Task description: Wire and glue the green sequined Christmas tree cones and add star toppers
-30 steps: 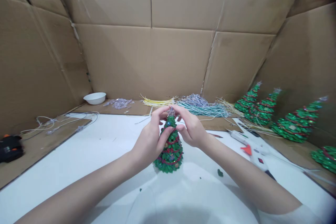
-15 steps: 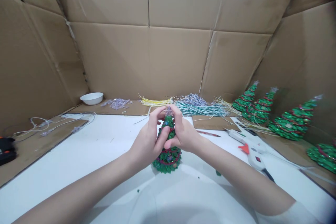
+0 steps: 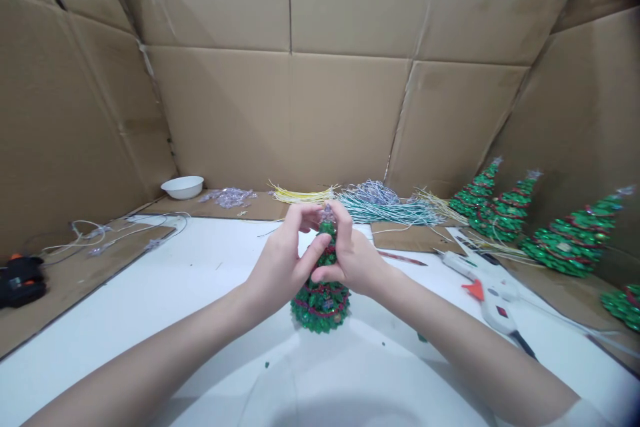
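A small green Christmas tree stands upright on the white table in front of me, wound with red garland and dotted with small ornaments. At its tip is a clear lilac star, partly covered by my fingers. My left hand is closed around the upper left of the tree, its index finger reaching the star and its thumb lying across the front. From the right, my right hand closes on the same upper part, index finger at the star, thumb low on the front.
Similar finished-looking trees line the right side. Nearby lies a white glue gun with an orange trigger. At the back are a white bowl, clear stars and bundled wires. A black tool sits far left; cardboard walls enclose the table.
My view has shifted slightly, so everything sits a little further right. Both hands stay around the top of the tree, with only small finger movements.
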Action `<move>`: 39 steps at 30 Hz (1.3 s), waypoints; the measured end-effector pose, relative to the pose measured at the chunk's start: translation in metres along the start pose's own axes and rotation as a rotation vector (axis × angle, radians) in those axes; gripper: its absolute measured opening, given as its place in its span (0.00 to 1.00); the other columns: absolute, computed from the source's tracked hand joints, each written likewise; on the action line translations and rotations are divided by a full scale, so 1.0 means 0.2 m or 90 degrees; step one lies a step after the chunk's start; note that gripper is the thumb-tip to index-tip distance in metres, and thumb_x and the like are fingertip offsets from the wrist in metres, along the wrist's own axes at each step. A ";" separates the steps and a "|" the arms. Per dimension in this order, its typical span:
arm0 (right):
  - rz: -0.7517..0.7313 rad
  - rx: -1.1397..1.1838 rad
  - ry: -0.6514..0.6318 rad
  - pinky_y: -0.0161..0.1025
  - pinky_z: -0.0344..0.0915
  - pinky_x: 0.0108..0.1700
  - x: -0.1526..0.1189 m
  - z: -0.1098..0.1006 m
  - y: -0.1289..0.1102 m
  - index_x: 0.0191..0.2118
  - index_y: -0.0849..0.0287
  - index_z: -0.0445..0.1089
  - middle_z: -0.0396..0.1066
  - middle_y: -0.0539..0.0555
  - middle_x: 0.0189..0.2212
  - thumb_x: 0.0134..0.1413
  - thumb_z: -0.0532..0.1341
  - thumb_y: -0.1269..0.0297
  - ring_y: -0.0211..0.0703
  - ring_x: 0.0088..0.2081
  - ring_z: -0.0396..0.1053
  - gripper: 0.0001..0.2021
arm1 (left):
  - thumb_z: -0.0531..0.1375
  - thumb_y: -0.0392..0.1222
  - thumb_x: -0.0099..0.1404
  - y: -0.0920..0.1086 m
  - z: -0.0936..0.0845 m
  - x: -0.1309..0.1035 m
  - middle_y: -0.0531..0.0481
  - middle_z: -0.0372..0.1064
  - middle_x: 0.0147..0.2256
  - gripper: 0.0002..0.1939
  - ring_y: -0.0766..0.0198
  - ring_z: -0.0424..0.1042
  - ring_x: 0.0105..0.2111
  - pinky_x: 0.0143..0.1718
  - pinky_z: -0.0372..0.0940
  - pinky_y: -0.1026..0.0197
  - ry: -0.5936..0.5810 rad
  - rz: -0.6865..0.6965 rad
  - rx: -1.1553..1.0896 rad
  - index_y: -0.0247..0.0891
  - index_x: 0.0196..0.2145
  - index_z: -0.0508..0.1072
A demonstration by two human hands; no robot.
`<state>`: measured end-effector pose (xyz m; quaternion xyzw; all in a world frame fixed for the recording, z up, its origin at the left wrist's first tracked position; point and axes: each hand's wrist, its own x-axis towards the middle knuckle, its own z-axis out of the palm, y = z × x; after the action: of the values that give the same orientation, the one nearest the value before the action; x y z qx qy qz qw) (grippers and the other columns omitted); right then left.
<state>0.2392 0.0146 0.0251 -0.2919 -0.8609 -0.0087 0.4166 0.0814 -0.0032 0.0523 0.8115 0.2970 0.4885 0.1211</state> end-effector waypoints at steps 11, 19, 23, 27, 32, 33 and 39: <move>-0.017 -0.026 0.045 0.51 0.71 0.37 0.00 0.00 -0.02 0.62 0.55 0.28 0.62 0.70 0.50 0.49 0.47 0.35 0.59 0.45 0.71 0.44 | 0.54 0.34 0.64 0.00 0.00 0.01 0.48 0.65 0.41 0.11 0.65 0.68 0.41 0.41 0.66 0.60 -0.012 -0.002 -0.066 0.40 0.44 0.59; -0.040 0.003 0.071 0.51 0.69 0.41 -0.01 0.03 0.00 0.63 0.55 0.29 0.58 0.69 0.53 0.53 0.45 0.37 0.55 0.46 0.69 0.41 | 0.52 0.33 0.65 -0.03 0.05 -0.01 0.47 0.64 0.41 0.14 0.64 0.68 0.40 0.40 0.66 0.60 0.043 0.057 -0.059 0.42 0.48 0.57; -0.026 0.022 0.080 0.50 0.70 0.39 -0.01 0.04 0.00 0.63 0.56 0.31 0.62 0.68 0.50 0.54 0.44 0.37 0.54 0.44 0.70 0.39 | 0.51 0.32 0.65 -0.04 0.07 -0.02 0.47 0.64 0.43 0.16 0.65 0.67 0.40 0.41 0.66 0.61 0.061 0.081 -0.041 0.42 0.50 0.55; -0.018 0.020 0.105 0.50 0.70 0.40 -0.02 0.05 0.00 0.63 0.56 0.32 0.64 0.67 0.49 0.55 0.45 0.39 0.53 0.44 0.71 0.38 | 0.50 0.30 0.65 -0.05 0.08 -0.02 0.46 0.63 0.44 0.18 0.65 0.66 0.41 0.41 0.65 0.61 0.064 0.111 -0.034 0.41 0.52 0.54; 0.006 0.013 0.123 0.49 0.70 0.40 -0.02 0.07 -0.01 0.63 0.54 0.33 0.66 0.65 0.48 0.54 0.45 0.38 0.53 0.44 0.71 0.38 | 0.49 0.30 0.65 -0.06 0.10 -0.02 0.46 0.63 0.44 0.19 0.65 0.65 0.42 0.43 0.64 0.62 0.067 0.119 -0.030 0.41 0.53 0.53; 0.013 0.010 0.124 0.49 0.70 0.39 -0.02 0.07 -0.01 0.63 0.54 0.33 0.66 0.65 0.48 0.54 0.44 0.38 0.53 0.43 0.72 0.38 | 0.49 0.30 0.66 -0.06 0.10 -0.02 0.46 0.63 0.44 0.19 0.65 0.65 0.42 0.43 0.64 0.62 0.068 0.118 -0.030 0.41 0.53 0.53; 0.015 -0.027 0.132 0.44 0.70 0.34 -0.01 0.06 -0.03 0.62 0.55 0.34 0.67 0.64 0.46 0.55 0.43 0.38 0.50 0.39 0.72 0.36 | 0.51 0.33 0.66 -0.08 0.07 -0.02 0.45 0.63 0.45 0.19 0.63 0.65 0.43 0.45 0.64 0.58 0.061 0.122 0.004 0.42 0.53 0.55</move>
<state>0.2288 0.0115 0.0175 -0.3085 -0.8094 -0.0522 0.4969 0.0860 0.0097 0.0350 0.8123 0.2246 0.5352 0.0568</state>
